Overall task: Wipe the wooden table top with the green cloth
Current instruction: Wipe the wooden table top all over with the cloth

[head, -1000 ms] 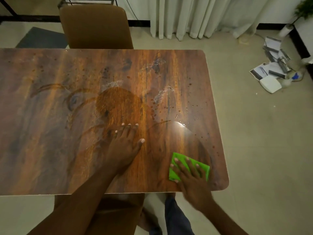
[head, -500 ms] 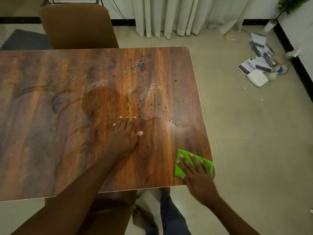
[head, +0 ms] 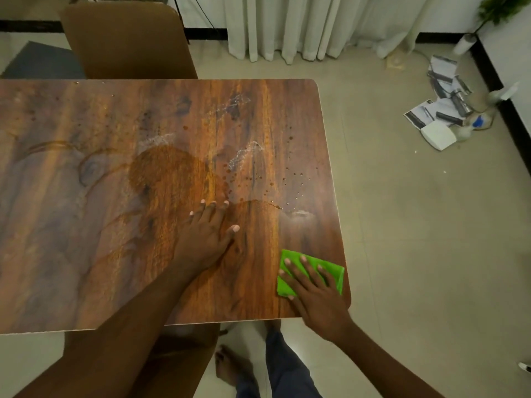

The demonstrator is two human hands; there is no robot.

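Right hand (head: 316, 291) lies flat with its fingers spread, palm pressed down on the green cloth (head: 311, 271), not clutching it, just pinning it to the wood. Left hand (head: 205, 237) is planted flat too, fingers close together and thumb swung out, bare palm on the table (head: 86, 225), holding nothing. The cloth sits at the table's near right corner, just inside the rounded edge, well apart from the left hand, which rests nearer the middle. It is a folded, roughly square pad, bright green and soft-looking. The table top is glossy, dark wood grain with rounded corners, streaked with a broad wet patch (head: 169, 179) beyond the left hand's fingertips and scattered droplets (head: 287, 182) further right. A brown chair (head: 126, 41) stands at the far edge, and papers (head: 439, 110) lie on the tiled floor.
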